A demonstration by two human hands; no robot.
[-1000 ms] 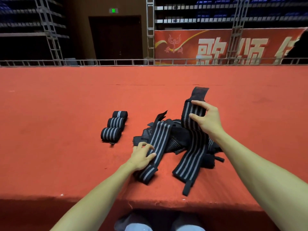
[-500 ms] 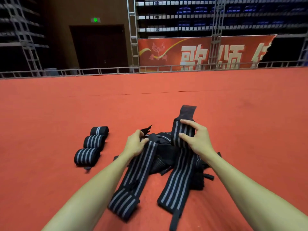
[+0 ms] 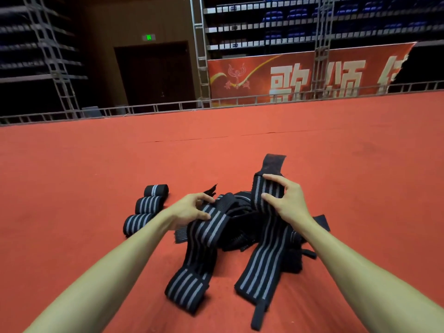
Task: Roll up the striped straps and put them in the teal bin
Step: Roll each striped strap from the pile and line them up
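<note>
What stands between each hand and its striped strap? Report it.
Nothing visible. The left hand grips the left strap, and the right hand grips the right strap by its upper end; both straps trail off the loose pile toward the person. No teal bin is in view, so the way there cannot be judged.

Both bare forearms reach forward, converging slightly. The left hand pinches the left strap between thumb and curled fingers; the right hand, farther forward, pinches the right strap likewise.

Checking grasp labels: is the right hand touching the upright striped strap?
Touching. The head view shows the right hand pinching the strap between thumb and fingers.
</note>
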